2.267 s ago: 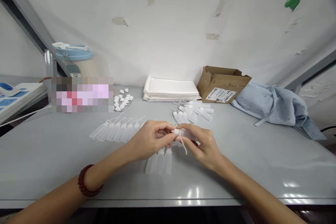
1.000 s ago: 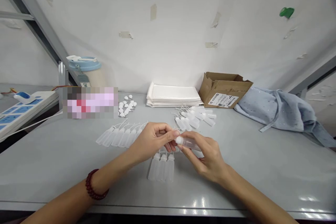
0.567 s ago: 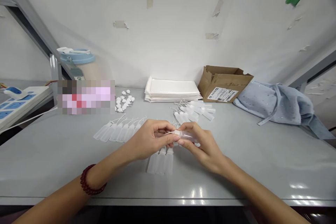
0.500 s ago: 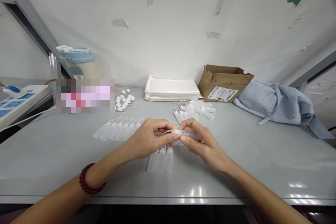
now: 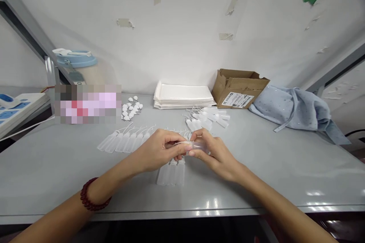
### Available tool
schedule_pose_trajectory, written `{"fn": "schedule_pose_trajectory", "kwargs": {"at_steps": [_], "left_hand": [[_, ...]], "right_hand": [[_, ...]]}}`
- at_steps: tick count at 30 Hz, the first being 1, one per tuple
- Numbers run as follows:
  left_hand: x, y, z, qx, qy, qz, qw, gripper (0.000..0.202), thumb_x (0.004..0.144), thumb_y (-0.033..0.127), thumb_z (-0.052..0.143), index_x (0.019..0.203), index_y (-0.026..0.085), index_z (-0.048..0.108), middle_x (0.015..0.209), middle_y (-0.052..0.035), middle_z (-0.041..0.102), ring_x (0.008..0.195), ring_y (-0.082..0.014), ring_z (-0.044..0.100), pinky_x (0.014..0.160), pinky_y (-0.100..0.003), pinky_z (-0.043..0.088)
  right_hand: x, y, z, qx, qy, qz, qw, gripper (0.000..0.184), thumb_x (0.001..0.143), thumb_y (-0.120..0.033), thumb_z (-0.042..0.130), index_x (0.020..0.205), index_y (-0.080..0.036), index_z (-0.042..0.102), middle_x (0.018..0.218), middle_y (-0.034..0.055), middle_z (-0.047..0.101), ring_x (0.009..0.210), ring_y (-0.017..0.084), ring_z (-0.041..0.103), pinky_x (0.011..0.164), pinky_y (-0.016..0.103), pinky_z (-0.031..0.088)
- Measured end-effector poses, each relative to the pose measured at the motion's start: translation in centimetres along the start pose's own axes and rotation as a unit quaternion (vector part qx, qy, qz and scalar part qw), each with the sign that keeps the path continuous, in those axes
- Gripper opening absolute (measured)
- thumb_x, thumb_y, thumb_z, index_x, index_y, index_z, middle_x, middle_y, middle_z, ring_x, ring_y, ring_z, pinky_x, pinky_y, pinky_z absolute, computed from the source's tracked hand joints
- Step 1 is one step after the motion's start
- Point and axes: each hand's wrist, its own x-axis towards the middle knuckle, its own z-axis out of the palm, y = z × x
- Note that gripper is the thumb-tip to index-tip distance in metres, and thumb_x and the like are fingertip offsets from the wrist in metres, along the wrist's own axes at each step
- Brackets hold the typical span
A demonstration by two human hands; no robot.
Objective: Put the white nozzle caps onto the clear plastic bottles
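Note:
Both hands hold one small translucent plastic bottle [image 5: 201,146] sideways above the table. My left hand [image 5: 164,148] pinches its white cap end, from which a thin pale strip curves back over the fingers. Around the clear body, my right hand [image 5: 213,153] is closed with thumb and fingers. Just beneath the hands lie a few similar bottles [image 5: 171,174] side by side, their tops partly hidden. To the left is a row of the same bottles [image 5: 125,142] with thin strips at their tops. Behind my right hand rests a looser pile of them [image 5: 203,119].
Small white caps [image 5: 131,109] lie scattered at the back left. A stack of white envelopes [image 5: 184,97] and an open cardboard box [image 5: 239,89] stand against the wall, with blue cloth [image 5: 291,110] at the right. At far left are a blue-lidded cup [image 5: 76,60] and a power strip [image 5: 21,108].
The view has shifted slightly, so the scene sits a little further left. Both hands keep hold of the bottle, and the left fingers now cover more of its cap.

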Motion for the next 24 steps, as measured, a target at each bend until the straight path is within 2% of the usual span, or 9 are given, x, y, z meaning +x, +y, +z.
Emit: {"fn": "schedule_pose_trajectory", "kwargs": {"at_steps": [4,6,8,10,13,15,17,20,24], "left_hand": [[0.1,-0.3,0.3,0.093,0.034,0.087,0.991,0.028,0.090,0.026,0.048,0.073,0.015,0.066,0.065,-0.0023,0.062,0.059,-0.0118,0.052,0.058,-0.023,0.040],[0.2,-0.5,0.3,0.133,0.053,0.119,0.983,0.026,0.090,0.026,0.049,0.075,0.015,0.067,0.064,-0.0020,0.061,0.059,-0.0121,0.050,0.059,-0.024,0.039],[0.2,-0.6,0.3,0.140,0.063,0.121,0.981,0.025,0.089,0.026,0.050,0.075,0.015,0.067,0.062,-0.0010,0.059,0.058,-0.0115,0.048,0.057,-0.024,0.037],[0.2,-0.4,0.3,0.112,0.064,0.096,0.987,0.023,0.088,0.028,0.052,0.076,0.015,0.067,0.063,-0.0001,0.058,0.057,-0.0107,0.048,0.055,-0.023,0.036],[0.1,-0.1,0.0,0.035,0.073,0.030,0.996,0.027,0.089,0.033,0.052,0.073,0.014,0.064,0.063,0.0001,0.059,0.059,-0.0107,0.053,0.055,-0.021,0.040],[0.2,0.0,-0.2,-0.022,0.081,-0.003,0.996,0.033,0.089,0.036,0.051,0.067,0.014,0.061,0.061,0.0003,0.057,0.059,-0.0109,0.056,0.057,-0.021,0.043],[0.3,0.0,-0.4,-0.064,0.068,-0.021,0.995,0.035,0.089,0.038,0.051,0.064,0.014,0.058,0.059,0.0003,0.057,0.056,-0.0109,0.056,0.058,-0.022,0.045],[0.4,-0.2,-0.4,-0.085,0.037,-0.031,0.995,0.037,0.090,0.039,0.050,0.063,0.014,0.057,0.056,0.0002,0.057,0.053,-0.0109,0.056,0.055,-0.022,0.045],[0.2,-0.3,-0.2,-0.041,0.055,-0.014,0.998,0.034,0.089,0.039,0.051,0.067,0.015,0.060,0.062,0.0003,0.059,0.058,-0.0112,0.058,0.057,-0.021,0.044]], "right_hand": [[0.4,0.1,-0.2,0.223,-0.064,0.099,0.968,0.025,0.089,-0.045,0.053,0.091,-0.023,0.042,0.058,-0.0086,0.044,0.047,0.008,0.031,0.043,0.020,0.023],[0.6,0.2,-0.1,0.279,-0.080,0.128,0.948,0.026,0.088,-0.047,0.054,0.090,-0.023,0.042,0.053,-0.0103,0.038,0.045,0.008,0.028,0.042,0.019,0.021],[0.7,0.3,0.0,0.285,-0.079,0.135,0.946,0.027,0.088,-0.048,0.053,0.089,-0.023,0.042,0.051,-0.0106,0.037,0.045,0.008,0.029,0.041,0.019,0.023],[0.7,0.2,0.1,0.235,-0.047,0.119,0.963,0.027,0.088,-0.047,0.054,0.089,-0.023,0.042,0.052,-0.0096,0.040,0.046,0.009,0.035,0.043,0.020,0.027],[0.5,0.4,0.2,0.044,0.049,0.032,0.997,0.022,0.087,-0.040,0.057,0.092,-0.022,0.046,0.063,-0.0045,0.052,0.052,0.011,0.045,0.047,0.022,0.035],[0.3,0.9,0.3,-0.095,0.102,-0.062,0.988,0.017,0.089,-0.033,0.055,0.099,-0.021,0.049,0.074,0.0005,0.060,0.054,0.012,0.049,0.050,0.024,0.040],[0.3,1.5,0.3,-0.182,0.138,-0.149,0.962,0.016,0.093,-0.029,0.050,0.106,-0.020,0.050,0.081,0.0039,0.063,0.057,0.013,0.053,0.053,0.026,0.044],[0.2,1.8,0.4,-0.221,0.164,-0.203,0.939,0.017,0.096,-0.026,0.044,0.109,-0.020,0.052,0.078,0.0047,0.062,0.059,0.015,0.054,0.054,0.027,0.045],[0.1,1.2,0.4,-0.167,0.151,-0.144,0.964,0.018,0.095,-0.030,0.044,0.103,-0.019,0.057,0.073,0.0027,0.061,0.059,0.014,0.053,0.056,0.026,0.044]]}}
